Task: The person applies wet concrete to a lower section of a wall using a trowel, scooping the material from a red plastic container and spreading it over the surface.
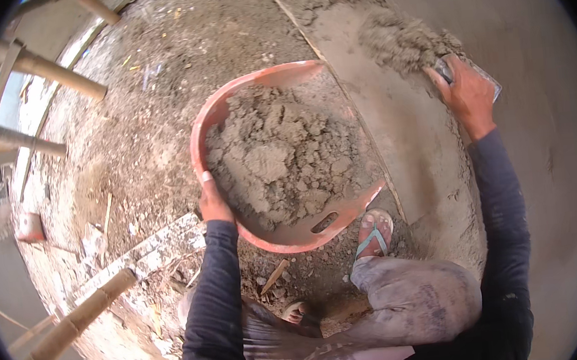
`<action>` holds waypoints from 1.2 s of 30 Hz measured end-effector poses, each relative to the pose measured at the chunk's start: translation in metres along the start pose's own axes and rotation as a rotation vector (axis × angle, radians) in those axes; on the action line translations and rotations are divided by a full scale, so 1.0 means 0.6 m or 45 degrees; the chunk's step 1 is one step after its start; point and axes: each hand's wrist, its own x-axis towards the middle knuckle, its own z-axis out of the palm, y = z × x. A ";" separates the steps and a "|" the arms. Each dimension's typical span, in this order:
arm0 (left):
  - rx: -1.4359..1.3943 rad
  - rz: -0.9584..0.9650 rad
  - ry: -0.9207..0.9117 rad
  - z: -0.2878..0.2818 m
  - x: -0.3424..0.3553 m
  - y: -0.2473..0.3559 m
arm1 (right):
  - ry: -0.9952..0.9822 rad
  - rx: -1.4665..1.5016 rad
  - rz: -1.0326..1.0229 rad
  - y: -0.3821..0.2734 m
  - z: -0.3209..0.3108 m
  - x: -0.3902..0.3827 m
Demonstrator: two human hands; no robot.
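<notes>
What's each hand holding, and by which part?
Left hand: the orange basin, by its rim at the lower left. Right hand: a flat trowel, apparently by its handle, mostly hidden in the fist.

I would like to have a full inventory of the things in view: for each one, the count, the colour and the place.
basin: one, orange-red, centre
trowel: one, dark grip, upper right
mortar: two heaps, grey-brown, one in the basin, one beside the trowel
thin strip: one, tan, right of the basin
bamboo poles: at least four, tan, left side
board: at least one, white-stained, lower left of the basin
wood scrap: one, tan, below the basin
container: one, reddish, far left
ground: brown, left and centre
smooth surface: one, grey, right side
sleeves: two, dark, lower left and right
trousers: one pair, pale and stained, bottom
right sandal: one, teal straps, below the basin
left fingers: one set, bare, basin's rim
right fingers: one set, bare, trowel's grip
</notes>
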 end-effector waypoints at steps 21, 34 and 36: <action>-0.080 0.210 0.032 -0.005 -0.010 0.007 | -0.874 0.866 0.374 -0.113 0.095 0.030; 0.057 0.030 0.166 -0.003 -0.007 -0.002 | -0.630 0.902 0.747 -0.355 0.456 0.387; 0.092 -0.004 0.169 -0.002 -0.011 -0.002 | -0.642 0.970 0.867 -0.350 0.473 0.408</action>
